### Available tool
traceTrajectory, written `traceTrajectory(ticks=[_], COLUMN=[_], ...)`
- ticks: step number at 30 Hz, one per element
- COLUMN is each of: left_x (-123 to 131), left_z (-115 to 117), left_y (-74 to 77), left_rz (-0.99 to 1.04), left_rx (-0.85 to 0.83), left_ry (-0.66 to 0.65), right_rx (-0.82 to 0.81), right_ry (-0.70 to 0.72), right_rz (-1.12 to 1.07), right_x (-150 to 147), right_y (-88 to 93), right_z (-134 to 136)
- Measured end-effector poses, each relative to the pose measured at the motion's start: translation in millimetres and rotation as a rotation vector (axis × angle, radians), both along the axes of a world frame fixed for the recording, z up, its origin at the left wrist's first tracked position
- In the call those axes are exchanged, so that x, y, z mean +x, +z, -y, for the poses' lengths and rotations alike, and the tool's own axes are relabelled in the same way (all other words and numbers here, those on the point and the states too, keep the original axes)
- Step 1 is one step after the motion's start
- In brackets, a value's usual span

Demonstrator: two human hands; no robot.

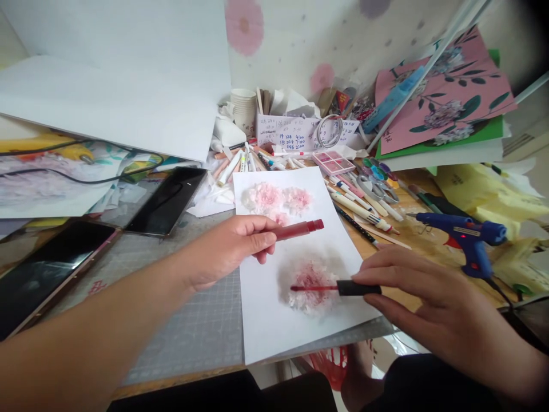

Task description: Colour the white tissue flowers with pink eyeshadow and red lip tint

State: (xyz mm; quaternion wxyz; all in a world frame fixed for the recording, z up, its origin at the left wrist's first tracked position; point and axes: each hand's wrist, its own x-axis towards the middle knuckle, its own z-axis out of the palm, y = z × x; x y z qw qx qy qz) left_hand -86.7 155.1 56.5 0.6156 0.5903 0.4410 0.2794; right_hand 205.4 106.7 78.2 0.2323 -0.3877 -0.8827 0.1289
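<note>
My left hand point(240, 243) holds an uncapped red tube point(294, 230) between thumb and fingers, its threaded neck pointing right. Between the fingertips of my right hand point(412, 292) is the black cap point(358, 288) of a red-tipped applicator point(315, 288). The applicator's wand points left, over the lower pink and white flower point(313, 272); whether its tip touches the petals I cannot tell. Several smaller pink and white flowers point(268, 197) lie near the top of the white sheet point(266, 320), beyond my left hand.
Two dark phones point(167, 200) lie at the left on the grey cutting mat point(193, 337). At the right sits a blue glue gun point(472, 234). Pens and brushes point(355, 203), a pink palette point(333, 163) and a written-on box point(295, 134) stand behind. Pink floral artwork point(450, 97) leans at back right.
</note>
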Motion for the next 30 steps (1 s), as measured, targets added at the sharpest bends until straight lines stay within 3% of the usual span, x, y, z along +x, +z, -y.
traceTrajectory(ticks=[3,7,13,19,23,30], left_x=[-0.4,-0.7,-0.3,-0.4,0.2,2.3], left_z=[0.6,0.8,-0.4,0.2,0.6,0.6], left_y=[0.4,0.4,-1.0,-0.5,0.8,5.1], left_rz=[0.001,0.005,-0.005,-0.002,-0.002,-0.008], left_rx=[-0.001,-0.009,-0.006,-0.013,-0.015,-0.016], left_ry=[-0.003,0.002,0.002,0.014,0.019,0.018], right_rx=[-0.028,-0.129,-0.077,-0.086,-0.084,-0.020], right_ry=[-0.036,0.061,-0.015,0.094,0.017,0.010], right_rz=[-0.013,0.029,-0.022,0.048,0.011,-0.013], right_x=[4.4,4.0,9.3,6.2,9.4,-10.6], right_y=[0.8,2.4,3.0,4.3,4.7,6.5], right_z=[0.1,1.7,0.9,3.6,0.4,-7.1])
